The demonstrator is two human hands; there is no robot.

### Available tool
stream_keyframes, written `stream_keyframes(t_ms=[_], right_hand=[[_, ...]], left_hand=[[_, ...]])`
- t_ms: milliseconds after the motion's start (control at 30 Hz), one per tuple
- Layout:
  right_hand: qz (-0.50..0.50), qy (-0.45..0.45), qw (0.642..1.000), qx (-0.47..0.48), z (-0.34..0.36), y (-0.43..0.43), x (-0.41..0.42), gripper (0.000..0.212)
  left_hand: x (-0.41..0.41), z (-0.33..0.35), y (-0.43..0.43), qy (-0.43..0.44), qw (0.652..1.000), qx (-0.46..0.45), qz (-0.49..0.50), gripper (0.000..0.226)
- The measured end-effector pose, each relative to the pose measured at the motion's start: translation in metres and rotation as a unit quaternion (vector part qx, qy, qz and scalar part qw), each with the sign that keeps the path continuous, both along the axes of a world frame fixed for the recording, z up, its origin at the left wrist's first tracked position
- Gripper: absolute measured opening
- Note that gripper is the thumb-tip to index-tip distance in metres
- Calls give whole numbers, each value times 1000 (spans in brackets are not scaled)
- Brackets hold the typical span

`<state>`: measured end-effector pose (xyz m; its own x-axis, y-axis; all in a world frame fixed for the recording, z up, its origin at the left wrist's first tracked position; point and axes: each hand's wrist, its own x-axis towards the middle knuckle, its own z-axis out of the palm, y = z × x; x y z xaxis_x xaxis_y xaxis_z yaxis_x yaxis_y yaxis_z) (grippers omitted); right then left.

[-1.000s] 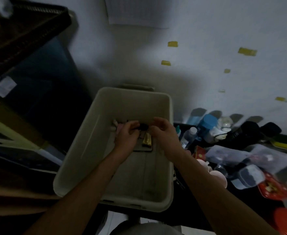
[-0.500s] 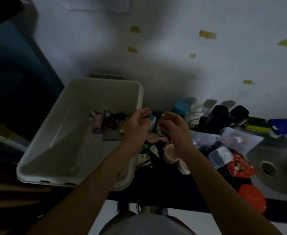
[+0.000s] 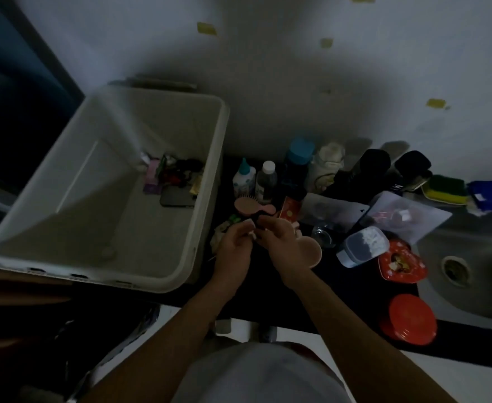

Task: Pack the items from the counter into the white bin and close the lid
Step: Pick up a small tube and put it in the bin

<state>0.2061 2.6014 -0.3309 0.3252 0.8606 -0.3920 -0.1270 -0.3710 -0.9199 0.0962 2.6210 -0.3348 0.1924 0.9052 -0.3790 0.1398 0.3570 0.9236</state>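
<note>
The white bin [image 3: 221,158] stands open on the left, with a phone [image 3: 176,197], a pink box [image 3: 151,175] and small dark bits at its far end. Just right of the bin, over the black counter, my left hand [image 3: 234,245] and my right hand [image 3: 282,242] meet, fingers curled. Between their fingertips they pinch a small dark item with white parts [image 3: 255,225]; dim light hides what it is. A pink hairbrush [image 3: 250,206] lies just beyond them. A pink cup [image 3: 311,251] sits partly under my right hand.
Bottles [image 3: 266,181], a blue-capped jar [image 3: 297,167], dark flasks [image 3: 369,167], plastic bags [image 3: 407,216], a clear container [image 3: 363,247], a red heart tin [image 3: 401,263] and a red lid [image 3: 411,318] crowd the counter. A steel sink [image 3: 471,257] is at right. The bin's lid [image 3: 151,82] leans behind it.
Both hands left the bin, where they set things down, and moved right and down to the counter. They now close on a small item in front of the hairbrush. The view swung right.
</note>
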Motion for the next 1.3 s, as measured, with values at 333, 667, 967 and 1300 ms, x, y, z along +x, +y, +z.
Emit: stream_keyframes(t_ms=[333, 667, 967, 1300], right_hand=[[162, -91, 982, -18, -52, 10, -6, 28], [277, -237, 931, -28, -88, 19, -16, 37], [249, -257, 932, -60, -93, 20, -26, 33], [252, -261, 928, -81, -104, 11, -26, 34]], left_hand=[[-12, -45, 6, 19, 996, -72, 52, 27], [-12, -61, 14, 4, 991, -103, 86, 27], [-14, -65, 19, 5, 988, -113, 104, 26], [-13, -61, 16, -24, 986, -121, 116, 27]])
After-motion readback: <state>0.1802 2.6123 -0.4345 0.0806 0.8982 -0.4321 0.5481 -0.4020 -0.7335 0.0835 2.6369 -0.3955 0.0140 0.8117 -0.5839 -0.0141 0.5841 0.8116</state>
